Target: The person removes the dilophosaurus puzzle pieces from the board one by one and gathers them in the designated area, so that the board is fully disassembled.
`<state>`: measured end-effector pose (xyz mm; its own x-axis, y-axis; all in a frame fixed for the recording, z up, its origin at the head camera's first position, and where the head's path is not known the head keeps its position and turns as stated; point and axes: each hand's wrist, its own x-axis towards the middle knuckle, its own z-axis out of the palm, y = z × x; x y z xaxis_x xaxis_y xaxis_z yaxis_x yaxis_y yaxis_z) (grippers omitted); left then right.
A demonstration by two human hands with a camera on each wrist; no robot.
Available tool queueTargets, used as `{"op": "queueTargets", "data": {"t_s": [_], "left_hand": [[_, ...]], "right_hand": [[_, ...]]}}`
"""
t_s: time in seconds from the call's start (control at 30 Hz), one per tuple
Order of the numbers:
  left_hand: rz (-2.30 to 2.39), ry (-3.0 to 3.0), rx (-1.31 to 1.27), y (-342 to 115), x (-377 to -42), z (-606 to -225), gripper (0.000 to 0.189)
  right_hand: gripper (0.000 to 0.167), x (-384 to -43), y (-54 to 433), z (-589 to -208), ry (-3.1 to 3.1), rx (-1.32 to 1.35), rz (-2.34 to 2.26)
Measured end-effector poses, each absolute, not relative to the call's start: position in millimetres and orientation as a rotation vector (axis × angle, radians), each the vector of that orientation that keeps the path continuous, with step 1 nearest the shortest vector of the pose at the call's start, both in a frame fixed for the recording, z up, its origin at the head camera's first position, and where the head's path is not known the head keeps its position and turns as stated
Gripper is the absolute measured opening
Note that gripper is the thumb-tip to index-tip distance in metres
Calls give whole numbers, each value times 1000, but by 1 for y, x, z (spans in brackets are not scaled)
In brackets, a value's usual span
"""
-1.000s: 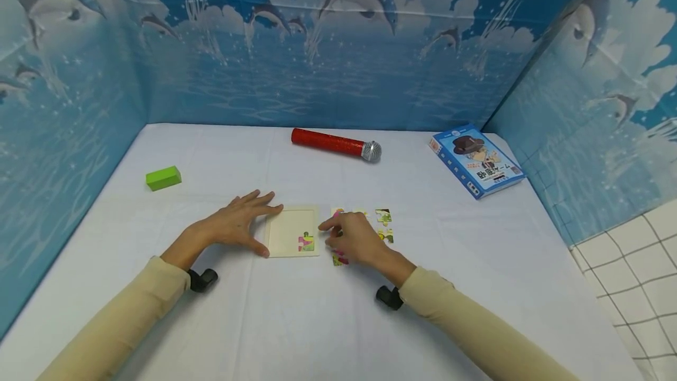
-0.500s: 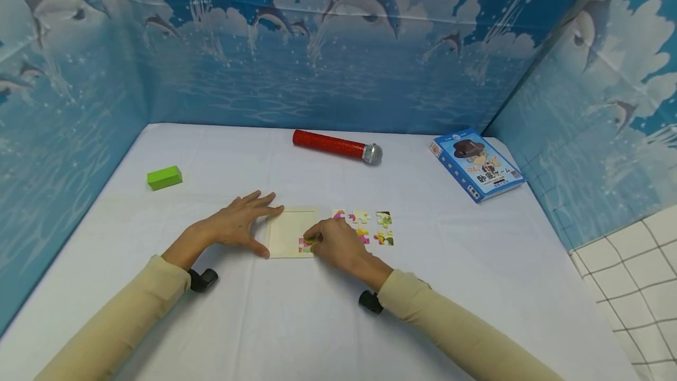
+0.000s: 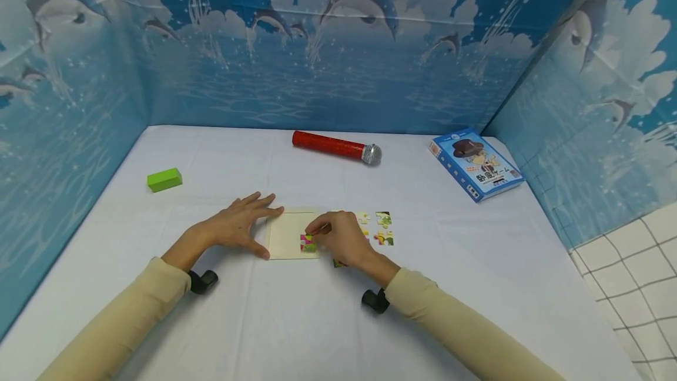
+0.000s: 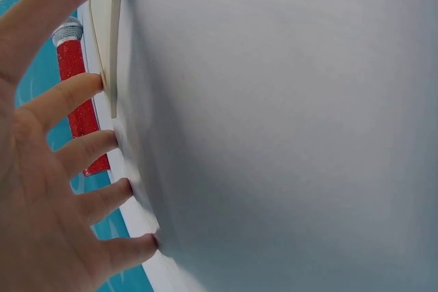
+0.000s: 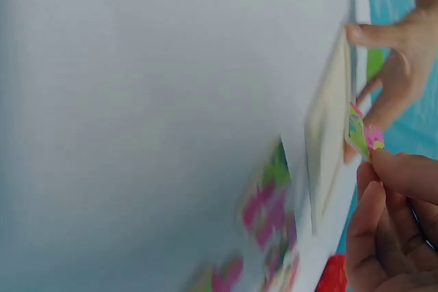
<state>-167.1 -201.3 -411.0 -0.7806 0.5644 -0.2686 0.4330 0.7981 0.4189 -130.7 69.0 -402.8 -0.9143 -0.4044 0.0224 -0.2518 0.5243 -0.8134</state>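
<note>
A shallow wooden puzzle tray [image 3: 285, 239] lies on the white table. My left hand [image 3: 235, 225] has its fingers spread, thumb and index fingertip touching the tray's left side. My right hand [image 3: 346, 240] is over the tray's right edge. Between its thumb and index finger it pinches a pink and green puzzle piece [image 5: 361, 131], tilted, at the tray's lower right corner in the head view. Loose puzzle pieces [image 3: 384, 237] lie right of the tray, some hidden under the right hand; a few show blurred in the right wrist view.
A red microphone [image 3: 335, 146] lies behind the tray. The green block [image 3: 164, 180] is at the far left, and a blue game box [image 3: 476, 163] at the back right. Dolphin-printed curtains [image 3: 317, 75] stand around the table.
My right hand has moved left from the loose pieces to the tray's lower right corner, then shifted slightly back right, pinching a piece. The left hand stays in place.
</note>
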Motion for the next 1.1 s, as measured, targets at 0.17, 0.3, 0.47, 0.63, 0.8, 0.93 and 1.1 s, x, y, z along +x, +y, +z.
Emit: {"op": "queueTargets", "data": {"t_s": [0.17,0.3,0.47,0.63,0.8,0.93,1.1], "left_hand": [[478,2602,768,-203,-168,-411,103],[487,2602,777,-204,-168,-410,103],[494,2595,781,-204,-169,-410,103],[489,2589,773,-205,-169,-409,103],[495,2586,770,-207,-170,-408,103],[501,2589,774,-208,-169,-409,103],[505,2594,780,-208,-167,-410,103]], "right_hand": [[9,-132,97,-398,2586,-460,-1400],[7,-130,126,-397,2617,-349,-1369],[8,-122,162,-400,2653,-261,-1282],[10,-112,191,-403,2631,-165,-1245],[10,-107,206,-406,2636,-109,-1197],[10,-107,208,-411,2653,-100,-1174],[9,-108,204,-414,2678,-102,-1180]]}}
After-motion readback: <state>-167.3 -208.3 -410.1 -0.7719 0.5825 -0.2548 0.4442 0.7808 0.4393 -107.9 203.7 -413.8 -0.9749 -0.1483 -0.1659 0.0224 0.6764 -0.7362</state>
